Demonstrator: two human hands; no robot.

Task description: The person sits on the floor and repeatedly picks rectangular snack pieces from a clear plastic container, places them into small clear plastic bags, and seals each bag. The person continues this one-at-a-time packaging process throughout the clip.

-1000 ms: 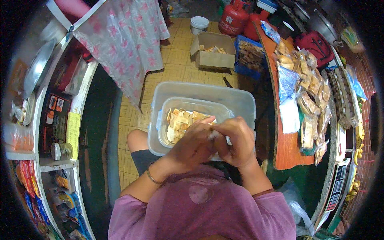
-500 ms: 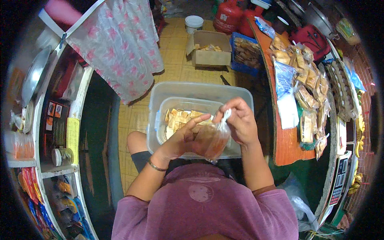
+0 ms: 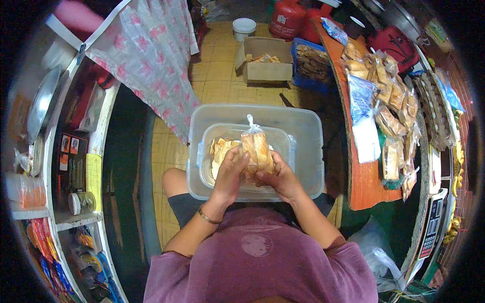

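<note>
Tied bag of bread (image 3: 256, 145), held over the clear tub (image 3: 307, 151).
The right hand (image 3: 284, 181) has let go of the knotted neck (image 3: 250, 120), which now stands free; its fingers and those of the left hand (image 3: 228, 177) close snugly around the bag's lower sides. The tying therefore looks finished.

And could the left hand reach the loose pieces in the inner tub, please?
Probably yes: the loose pieces lie near the left hand in the uncovered tub, though it holds the tied bag.
</note>
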